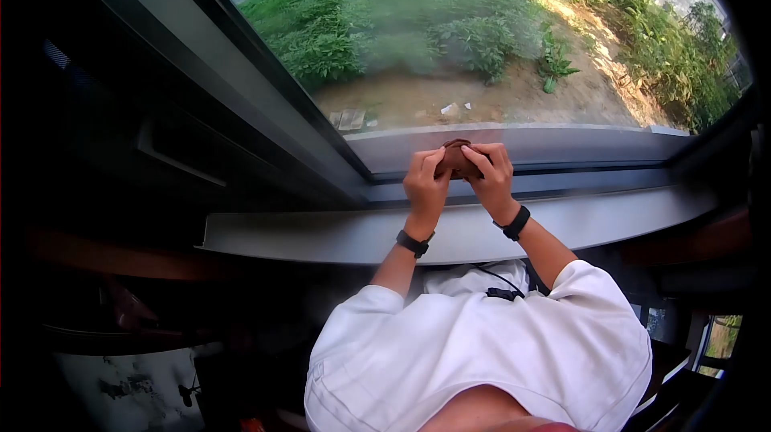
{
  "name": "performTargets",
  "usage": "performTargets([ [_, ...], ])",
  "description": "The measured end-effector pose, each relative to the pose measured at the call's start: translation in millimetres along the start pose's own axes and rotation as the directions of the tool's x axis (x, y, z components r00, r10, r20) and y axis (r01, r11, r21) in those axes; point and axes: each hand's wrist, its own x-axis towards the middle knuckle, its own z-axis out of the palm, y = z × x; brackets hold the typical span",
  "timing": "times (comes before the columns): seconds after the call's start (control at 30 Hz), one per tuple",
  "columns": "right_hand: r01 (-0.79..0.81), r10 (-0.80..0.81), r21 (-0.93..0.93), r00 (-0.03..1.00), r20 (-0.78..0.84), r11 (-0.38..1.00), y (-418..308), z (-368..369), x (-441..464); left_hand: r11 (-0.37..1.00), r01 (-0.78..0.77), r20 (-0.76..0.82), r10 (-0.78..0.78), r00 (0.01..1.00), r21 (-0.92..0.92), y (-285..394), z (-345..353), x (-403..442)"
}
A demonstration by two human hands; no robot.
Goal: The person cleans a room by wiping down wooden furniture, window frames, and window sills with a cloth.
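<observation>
My left hand (425,177) and my right hand (492,173) both grip a reddish-brown folded piece (456,159), soft-looking like cloth or thin leather; its exact kind I cannot make out. Fingers and thumbs pinch it from either side, and part of it is hidden behind them. It is held up in front of the lower part of a window pane (385,143), above the sill; whether it touches the glass I cannot tell. Each wrist wears a black band.
Below my hands runs a pale window sill (321,235). A thick grey window frame (265,71) rises on the left. Plants (482,30) and bare soil lie outside the glass. A white marbled surface (132,388) shows at the lower left, amid deep shadow.
</observation>
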Motion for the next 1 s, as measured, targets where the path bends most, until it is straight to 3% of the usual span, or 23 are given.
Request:
performTargets([
  [0.17, 0.094, -0.096, 0.037, 0.995, 0.043, 0.995, -37, 23, 43, 0.994, 0.104, -0.142, -0.098, 0.985, 0.032, -4, -37, 17],
  [0.23, 0.141, -0.14, 0.073, 0.99, -0.011, 0.987, -51, 28, 68, 0.989, 0.146, -0.21, -0.139, 0.968, 0.017, -2, -48, 34],
  [0.43, 0.14, -0.121, 0.132, 0.983, -0.141, 0.981, -76, 4, 127, 0.998, 0.063, -0.306, -0.058, 0.95, 0.005, 42, -62, 104],
  [0.57, 0.082, -0.059, 0.097, 0.975, -0.213, 0.992, -53, -28, 126, 0.988, -0.15, -0.269, 0.15, 0.951, 0.022, 70, -36, 125],
  [0.8, -0.051, 0.05, 0.002, 0.978, -0.204, 0.999, -7, -44, 56, 0.982, -0.159, -0.049, 0.155, 0.987, -0.1, 65, 10, 77],
  [1.0, -0.074, 0.077, 0.026, 0.991, -0.108, 0.997, -4, -18, 23, 0.997, -0.07, -0.044, 0.069, 0.997, -0.03, 32, 10, 33],
])
